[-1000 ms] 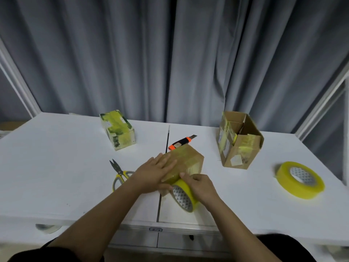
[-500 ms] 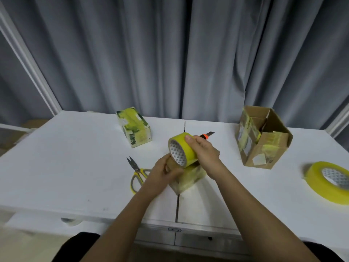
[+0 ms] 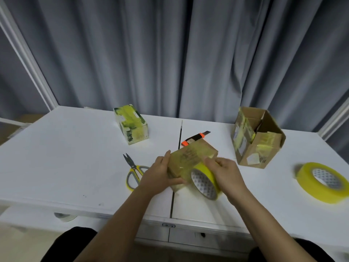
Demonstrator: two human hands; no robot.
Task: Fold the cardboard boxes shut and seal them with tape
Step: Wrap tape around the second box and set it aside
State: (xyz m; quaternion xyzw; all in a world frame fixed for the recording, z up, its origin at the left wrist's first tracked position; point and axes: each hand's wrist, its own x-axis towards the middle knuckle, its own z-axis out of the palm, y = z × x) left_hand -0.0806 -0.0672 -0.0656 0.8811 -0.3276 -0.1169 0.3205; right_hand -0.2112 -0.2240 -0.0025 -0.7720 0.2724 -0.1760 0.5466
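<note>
Since half a second ago the tape roll (image 3: 204, 183) has come down from above the small box (image 3: 191, 161) to its near right corner, and the left hand (image 3: 160, 174) has shifted to the box's left side. In the head view, the small box is sitting on the tabletop (image 3: 75, 167) over the centre seam, its long axis running from near-left to far-right, glossy tape already covering its top. The left hand is bracing it, fingers (image 3: 167, 155) laid along the left face and thumb curling under the near edge. The right hand (image 3: 224, 173) is gripping the roll, fingers wrapped over its rim, touching the box's near right corner; it is the nearer hand for pulling tape. Left of the box the scissors (image 3: 134, 171) are lying; behind it, a utility knife (image 3: 196, 138). Far left of it a taped box (image 3: 131, 123) is standing; right of it, an open box (image 3: 256, 138) and a spare roll (image 3: 323, 181).
</note>
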